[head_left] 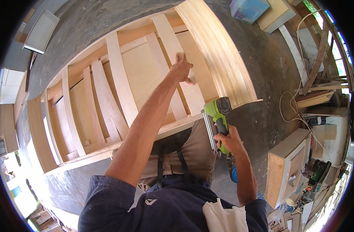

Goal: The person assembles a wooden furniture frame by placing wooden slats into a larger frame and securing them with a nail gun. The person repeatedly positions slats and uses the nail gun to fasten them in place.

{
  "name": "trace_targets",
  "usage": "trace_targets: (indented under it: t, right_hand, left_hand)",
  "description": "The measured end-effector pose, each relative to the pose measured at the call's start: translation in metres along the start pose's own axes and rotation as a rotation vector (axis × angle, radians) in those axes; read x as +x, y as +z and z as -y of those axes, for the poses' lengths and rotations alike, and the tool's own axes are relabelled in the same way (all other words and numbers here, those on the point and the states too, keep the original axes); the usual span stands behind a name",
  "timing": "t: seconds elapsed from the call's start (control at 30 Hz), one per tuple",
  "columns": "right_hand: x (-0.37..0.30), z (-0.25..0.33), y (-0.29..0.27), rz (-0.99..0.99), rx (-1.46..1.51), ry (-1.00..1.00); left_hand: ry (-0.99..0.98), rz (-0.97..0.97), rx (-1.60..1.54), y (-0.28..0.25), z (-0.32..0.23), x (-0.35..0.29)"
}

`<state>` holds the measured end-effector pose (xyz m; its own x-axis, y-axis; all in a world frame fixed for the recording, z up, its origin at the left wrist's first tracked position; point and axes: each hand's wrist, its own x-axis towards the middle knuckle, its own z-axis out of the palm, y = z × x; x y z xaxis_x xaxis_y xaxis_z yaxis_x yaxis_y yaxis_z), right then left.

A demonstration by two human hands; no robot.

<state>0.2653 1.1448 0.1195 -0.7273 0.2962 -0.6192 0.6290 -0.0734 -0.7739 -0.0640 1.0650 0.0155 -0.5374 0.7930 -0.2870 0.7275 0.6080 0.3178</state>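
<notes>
A long wooden frame (pixel 119 146) with several cross slats lies in front of me, a pale panel showing beneath the slats. My left hand (pixel 181 69) rests on a wide slat (pixel 167 34) near the right end, its fingers spread and nothing held. In my right hand (pixel 232 140) is a green and black nail gun (pixel 219 110), gripped by its handle. Its head is near the frame's near right corner; I cannot tell whether it touches the wood. A blue air hose (pixel 234 174) hangs below the tool.
To the right on the floor stands a wooden box (pixel 287 166), with a pale cord (pixel 291 106) beyond it. Scrap boards (pixel 314 98) and tools (pixel 320 172) crowd the right side. A blue box (pixel 248 9) sits at the top right; white panels (pixel 41 31) are at the far left.
</notes>
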Motion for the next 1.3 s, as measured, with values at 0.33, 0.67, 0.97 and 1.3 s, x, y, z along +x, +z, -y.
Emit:
trace_targets:
  t: [0.33, 0.67, 0.97, 1.3]
  right_hand:
    - [-0.002, 0.002, 0.000, -0.012, -0.025, 0.018]
    - [-0.002, -0.001, 0.006, 0.007, 0.010, -0.005]
    - [-0.003, -0.003, 0.008, 0.021, -0.008, 0.007]
    - [-0.004, 0.001, 0.014, 0.030, -0.019, -0.005]
  left_hand:
    - [0.004, -0.001, -0.016, 0.002, 0.002, 0.002]
    - [0.015, -0.019, -0.011, 0.003, 0.000, 0.001]
    - [0.034, -0.024, -0.033, 0.008, 0.005, 0.003]
    - [0.045, -0.036, -0.063, 0.007, 0.003, 0.003]
